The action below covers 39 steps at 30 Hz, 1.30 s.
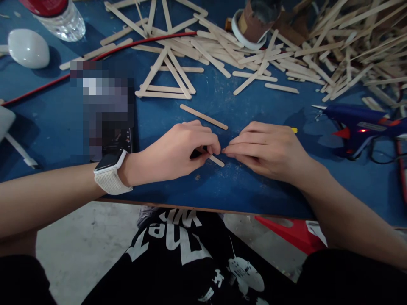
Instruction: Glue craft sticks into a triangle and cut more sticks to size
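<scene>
Close to the table's front edge, my left hand [178,150] has its fingers curled and pinched around a wooden craft stick [217,161], whose end shows past the thumb. My right hand [267,148] meets the left fingertips with its fingers pressed together. Whatever it pinches is hidden. Just beyond the hands lies a loose craft stick [204,117], flat and slanted. Farther back, several sticks form a triangular frame [165,94].
At right lies a blue glue gun [359,120] with a lit red light and a cable. A large heap of craft sticks [343,55] fills the back right around a cup [257,21]. A phone [118,133], red cable [104,53] and water bottle [65,23] are leftward.
</scene>
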Available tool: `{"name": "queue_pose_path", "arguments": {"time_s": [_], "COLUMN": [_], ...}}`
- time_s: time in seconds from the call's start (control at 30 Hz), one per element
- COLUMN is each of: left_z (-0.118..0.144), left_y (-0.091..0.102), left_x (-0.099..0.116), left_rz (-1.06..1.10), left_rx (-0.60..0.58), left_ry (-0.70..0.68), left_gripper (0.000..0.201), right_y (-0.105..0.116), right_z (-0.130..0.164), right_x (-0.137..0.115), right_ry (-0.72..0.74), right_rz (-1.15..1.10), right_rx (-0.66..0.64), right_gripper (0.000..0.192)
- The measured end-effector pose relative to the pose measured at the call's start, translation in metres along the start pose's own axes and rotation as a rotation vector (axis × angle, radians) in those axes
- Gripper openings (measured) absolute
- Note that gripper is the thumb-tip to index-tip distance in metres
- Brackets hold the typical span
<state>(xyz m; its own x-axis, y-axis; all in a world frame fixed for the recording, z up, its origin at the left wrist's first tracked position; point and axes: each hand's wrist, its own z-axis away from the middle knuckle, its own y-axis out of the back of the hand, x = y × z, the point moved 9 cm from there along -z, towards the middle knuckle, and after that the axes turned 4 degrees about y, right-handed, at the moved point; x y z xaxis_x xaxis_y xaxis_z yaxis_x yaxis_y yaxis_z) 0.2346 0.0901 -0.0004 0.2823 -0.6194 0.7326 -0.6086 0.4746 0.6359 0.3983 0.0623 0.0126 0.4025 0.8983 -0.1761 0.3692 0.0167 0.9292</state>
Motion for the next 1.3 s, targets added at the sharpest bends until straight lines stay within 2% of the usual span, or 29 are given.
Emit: {"name": "queue_pose_path", "arguments": {"time_s": [0.37, 0.6, 0.7, 0.93, 1.07, 1.3], "left_z": [0.0, -0.004, -0.004, -0.004, -0.004, -0.004], "left_y": [-0.001, -0.002, -0.003, -0.003, -0.004, -0.002], "left_x": [-0.003, -0.007, -0.008, -0.009, -0.009, -0.006], "left_rz": [0.023, 0.17, 0.192, 0.183, 0.173, 0.129], "left_rx": [-0.052, -0.048, -0.044, -0.047, -0.065, -0.059], "left_ry": [0.106, 0.151, 0.145, 0.16, 0.164, 0.137], "left_gripper": [0.04, 0.038, 0.039, 0.039, 0.04, 0.039], "right_y": [-0.003, -0.007, -0.012, -0.008, -0.007, -0.001], "right_z": [-0.005, -0.005, -0.006, -0.012, -0.008, 0.0], "right_x": [0.0, 0.001, -0.001, -0.01, -0.003, 0.006], "right_ry": [-0.029, 0.052, 0.05, 0.059, 0.038, -0.007], "right_rz": [0.003, -0.048, -0.032, -0.004, -0.019, -0.089], "right_rx": [-0.094, -0.046, -0.067, -0.002, -0.05, -0.086], "right_gripper": [0.025, 0.021, 0.021, 0.02, 0.018, 0.03]}}
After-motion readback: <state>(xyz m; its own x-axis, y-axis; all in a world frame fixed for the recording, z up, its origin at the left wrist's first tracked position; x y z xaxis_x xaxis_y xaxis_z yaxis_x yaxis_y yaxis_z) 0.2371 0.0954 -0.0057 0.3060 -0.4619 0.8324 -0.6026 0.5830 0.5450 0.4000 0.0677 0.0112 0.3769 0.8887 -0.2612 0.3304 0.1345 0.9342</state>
